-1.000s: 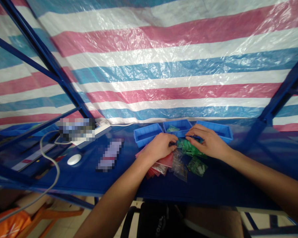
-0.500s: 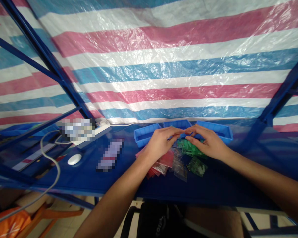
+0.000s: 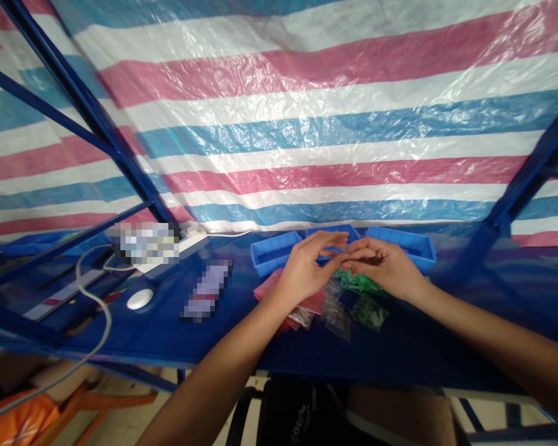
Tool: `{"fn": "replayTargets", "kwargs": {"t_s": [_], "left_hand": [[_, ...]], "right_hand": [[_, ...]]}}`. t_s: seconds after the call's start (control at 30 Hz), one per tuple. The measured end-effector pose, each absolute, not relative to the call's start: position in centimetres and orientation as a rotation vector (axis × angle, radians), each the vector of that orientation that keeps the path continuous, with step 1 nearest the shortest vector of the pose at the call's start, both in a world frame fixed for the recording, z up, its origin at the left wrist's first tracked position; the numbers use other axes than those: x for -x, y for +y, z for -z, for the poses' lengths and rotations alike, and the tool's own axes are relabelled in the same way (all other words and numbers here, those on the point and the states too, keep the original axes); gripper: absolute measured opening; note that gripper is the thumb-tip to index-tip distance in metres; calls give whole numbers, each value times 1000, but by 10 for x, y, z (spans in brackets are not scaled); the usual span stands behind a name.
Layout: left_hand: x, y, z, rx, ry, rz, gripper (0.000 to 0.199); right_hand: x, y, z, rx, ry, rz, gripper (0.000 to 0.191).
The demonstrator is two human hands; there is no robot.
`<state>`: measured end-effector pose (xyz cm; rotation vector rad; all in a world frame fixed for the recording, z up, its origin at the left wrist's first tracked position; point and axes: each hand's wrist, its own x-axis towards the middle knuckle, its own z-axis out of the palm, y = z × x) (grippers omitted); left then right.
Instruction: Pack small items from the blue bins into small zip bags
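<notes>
Left hand (image 3: 308, 265) has shifted toward two o'clock, fingers parted, meeting the right hand (image 3: 392, 265) by green packets (image 3: 359, 282); any pinch is unclear.

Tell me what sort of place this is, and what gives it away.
Probably a makeshift workstation for small parts: shallow blue bins stand in a row behind small plastic packets, and a striped plastic sheet serves as the wall behind them.
</notes>
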<state>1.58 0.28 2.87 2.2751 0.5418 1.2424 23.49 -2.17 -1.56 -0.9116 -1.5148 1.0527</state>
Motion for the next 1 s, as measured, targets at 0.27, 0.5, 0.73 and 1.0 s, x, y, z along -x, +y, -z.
{"fn": "replayTargets", "kwargs": {"t_s": [0.27,0.5,0.73,1.0], "left_hand": [[-15,7,-29,-2295,654,-1170,43],[-15,5,-27,-2268,696,-1074,48],[-17,4,-23,-2421,658,-968,49],[-17,-1,-28,-2455,667,-874,66]], "right_hand": [[-236,-16,18,845,-1467,-1015,37],[-232,-16,20,810,-1513,-886,29],[-233,-28,16,939,-1770,-517,31],[-232,-29,15,948,-1831,-486,36]]}}
